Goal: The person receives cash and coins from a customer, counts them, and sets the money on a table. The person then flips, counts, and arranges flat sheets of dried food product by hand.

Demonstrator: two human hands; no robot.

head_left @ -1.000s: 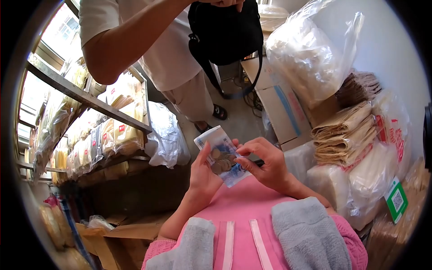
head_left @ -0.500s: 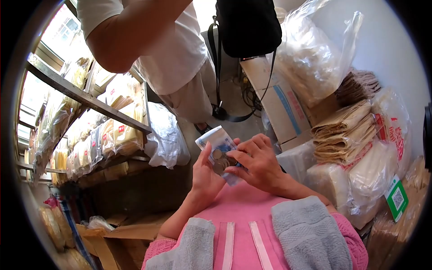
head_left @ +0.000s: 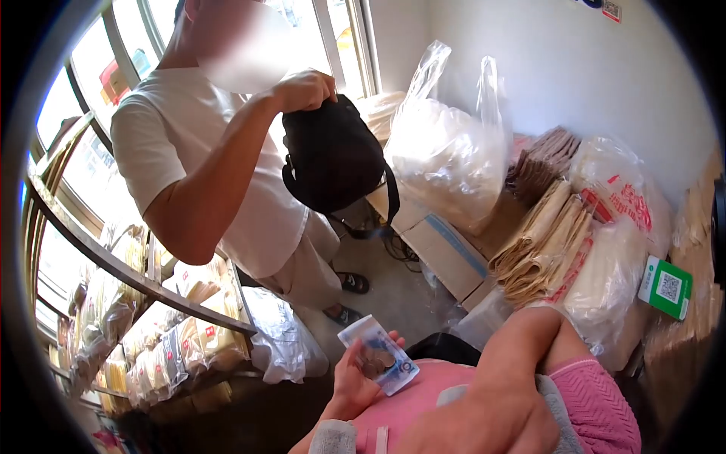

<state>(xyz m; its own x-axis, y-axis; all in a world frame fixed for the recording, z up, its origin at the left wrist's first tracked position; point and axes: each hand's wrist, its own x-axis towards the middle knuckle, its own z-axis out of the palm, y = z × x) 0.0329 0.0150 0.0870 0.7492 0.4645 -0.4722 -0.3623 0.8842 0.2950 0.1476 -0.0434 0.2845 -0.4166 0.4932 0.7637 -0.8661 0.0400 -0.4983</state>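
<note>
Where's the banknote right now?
In the head view, at lower middle, the banknote is held in the wearer's left hand, with coins on it, beside the pink top.

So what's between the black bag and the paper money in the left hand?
Head view: below the black bag and its hanging strap, floor and the other person's sandalled feet show before the paper money.

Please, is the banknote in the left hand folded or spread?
Spread: the banknote lies flat and lengthwise across the left hand, with coins on top.
</note>
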